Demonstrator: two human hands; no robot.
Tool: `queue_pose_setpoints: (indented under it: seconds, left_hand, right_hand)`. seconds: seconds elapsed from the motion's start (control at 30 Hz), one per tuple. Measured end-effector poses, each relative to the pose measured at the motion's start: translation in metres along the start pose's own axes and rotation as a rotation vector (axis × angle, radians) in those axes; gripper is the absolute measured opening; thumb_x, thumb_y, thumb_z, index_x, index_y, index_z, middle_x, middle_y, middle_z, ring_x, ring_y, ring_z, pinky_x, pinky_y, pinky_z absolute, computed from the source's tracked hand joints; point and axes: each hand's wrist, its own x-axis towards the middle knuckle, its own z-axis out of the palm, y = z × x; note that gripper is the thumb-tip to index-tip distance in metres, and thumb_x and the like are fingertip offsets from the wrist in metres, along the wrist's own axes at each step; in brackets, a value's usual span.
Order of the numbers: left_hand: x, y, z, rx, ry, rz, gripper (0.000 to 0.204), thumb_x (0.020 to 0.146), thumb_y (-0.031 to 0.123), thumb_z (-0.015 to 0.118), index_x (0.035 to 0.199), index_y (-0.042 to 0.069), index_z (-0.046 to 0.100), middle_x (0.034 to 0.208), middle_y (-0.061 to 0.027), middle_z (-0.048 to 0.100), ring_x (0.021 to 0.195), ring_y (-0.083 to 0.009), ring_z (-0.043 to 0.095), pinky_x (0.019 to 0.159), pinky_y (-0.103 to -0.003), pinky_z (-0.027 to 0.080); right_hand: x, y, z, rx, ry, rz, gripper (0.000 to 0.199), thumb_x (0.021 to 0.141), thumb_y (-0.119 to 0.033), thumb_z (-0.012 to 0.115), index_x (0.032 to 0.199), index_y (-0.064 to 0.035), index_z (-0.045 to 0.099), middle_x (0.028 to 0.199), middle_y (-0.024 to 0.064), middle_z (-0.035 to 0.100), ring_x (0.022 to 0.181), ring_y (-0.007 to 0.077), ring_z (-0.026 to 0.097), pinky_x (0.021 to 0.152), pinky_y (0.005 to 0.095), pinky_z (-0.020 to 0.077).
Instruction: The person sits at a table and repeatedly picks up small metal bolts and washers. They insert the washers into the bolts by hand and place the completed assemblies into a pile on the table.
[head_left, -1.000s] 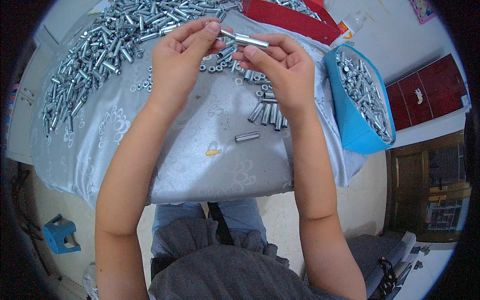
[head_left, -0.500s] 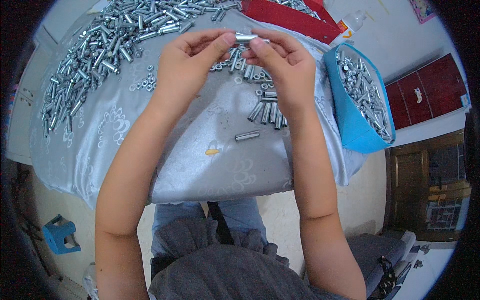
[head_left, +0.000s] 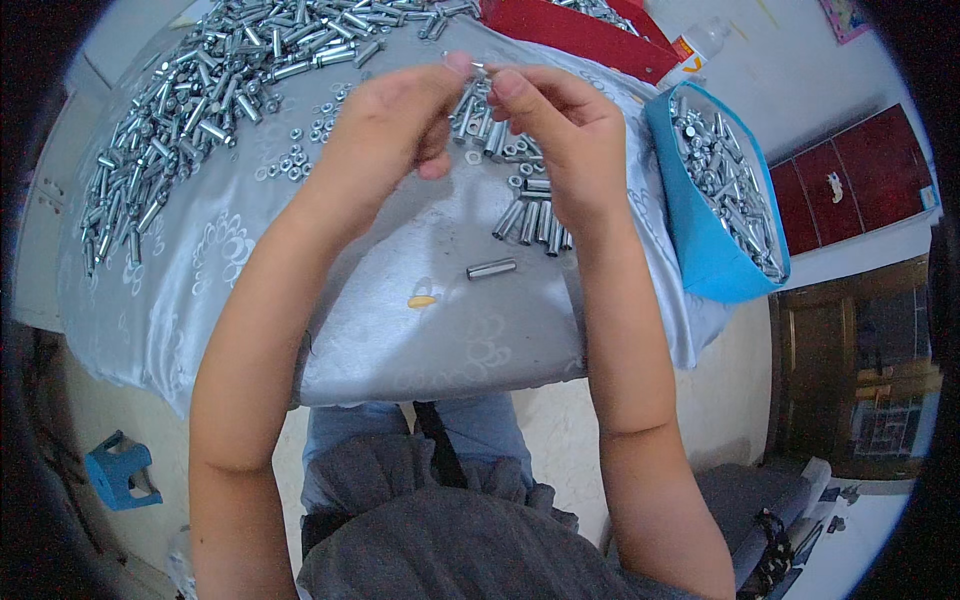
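My left hand (head_left: 385, 120) and my right hand (head_left: 572, 125) meet over the far half of the table, both closed in a pinch. Between the fingertips shows the bright metal end of an expansion bolt (head_left: 478, 66); the fingers cover most of it. Below my right hand lie several loose metal sleeves (head_left: 538, 220) in a row, with hex nuts and washers (head_left: 473, 157) beside them. A single sleeve (head_left: 491, 268) rests apart, nearer to me. More small nuts (head_left: 293, 163) are scattered left of my left hand.
A big heap of expansion bolts (head_left: 190, 120) spreads over the table's far left. On the right stands a blue bin (head_left: 705, 235) full of bolts. A red box (head_left: 580, 40) with metal parts and a clear bottle (head_left: 700, 45) are at the back. The patterned silver cloth (head_left: 400, 350) hangs over the near edge.
My left hand has turned at the wrist, and its fingers have curled downward. The bolt, earlier visible lengthwise between both thumbs, is now mostly hidden. The right hand has barely shifted.
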Motion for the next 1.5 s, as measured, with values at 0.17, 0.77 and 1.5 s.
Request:
queue_pose_setpoints:
  seconds: [0.17, 0.77, 1.5]
  left_hand:
    - [0.004, 0.004, -0.011, -0.144, 0.241, -0.014, 0.024, 0.081, 0.025, 0.05, 0.073, 0.003, 0.053, 0.049, 0.0069, 0.026, 0.044, -0.0046, 0.025, 0.043, -0.021, 0.026]
    - [0.005, -0.009, -0.006, 0.028, 0.24, -0.101, 0.027, 0.081, 0.026, 0.051, 0.083, 0.001, 0.062, 0.052, 0.0073, 0.033, 0.049, -0.0036, 0.033, 0.051, -0.02, 0.033]
    - [0.002, -0.016, -0.001, -0.027, 0.123, -0.105, 0.018, 0.08, 0.023, 0.054, 0.072, 0.007, 0.055, 0.058, 0.0052, 0.039, 0.053, -0.0046, 0.038, 0.051, -0.02, 0.035]
  right_hand:
    - [0.001, 0.014, -0.018, -0.884, -0.173, -0.265, 0.016, 0.07, -0.013, 0.067, 0.086, -0.0079, 0.067, 0.076, 0.0059, 0.057, 0.07, 0.0168, 0.053, 0.067, 0.0273, 0.0423]
    - [-0.004, 0.028, -0.022, -1.048, -0.3, -0.135, 0.017, 0.066, -0.014, 0.068, 0.082, -0.0071, 0.065, 0.086, 0.0121, 0.052, 0.082, 0.0276, 0.052, 0.075, 0.0338, 0.0422]
    - [0.001, 0.015, 0.003, -0.198, -0.108, 0.044, 0.016, 0.081, -0.015, 0.057, 0.085, 0.0003, 0.057, 0.069, 0.0022, 0.056, 0.059, 0.0061, 0.051, 0.053, 0.0197, 0.0402]
